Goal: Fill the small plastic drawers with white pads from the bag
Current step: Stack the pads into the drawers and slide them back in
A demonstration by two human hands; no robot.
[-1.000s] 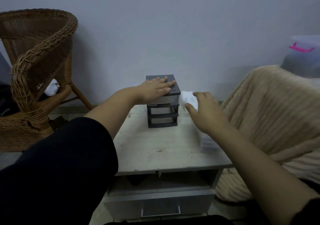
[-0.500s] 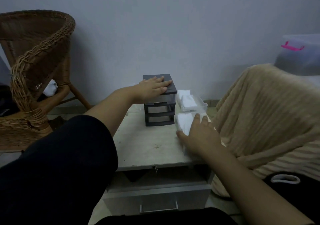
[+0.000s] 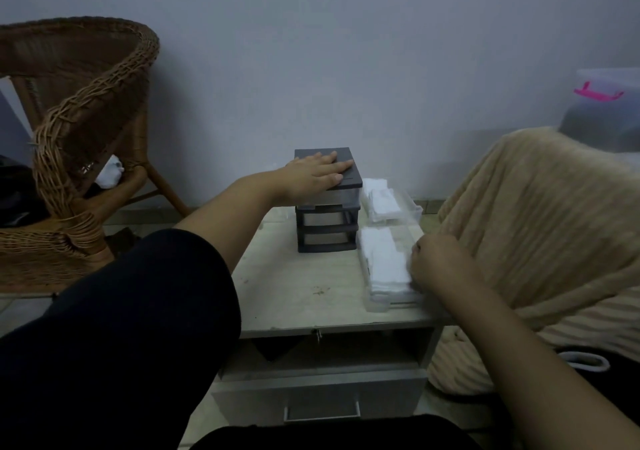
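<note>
On the table [image 3: 311, 297], left hand [image 3: 313, 176] flat atop drawer unit [image 3: 327, 238], right hand [image 3: 440, 264] against pad-filled drawer [image 3: 381, 305], grip unclear

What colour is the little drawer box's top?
The drawer unit's top is dark grey, head view.

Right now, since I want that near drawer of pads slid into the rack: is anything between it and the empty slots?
Nothing visible. The near drawer lies right of the drawer rack, whose two lower slots open onto bare table. The left hand rests on its top, clear of them.
</note>
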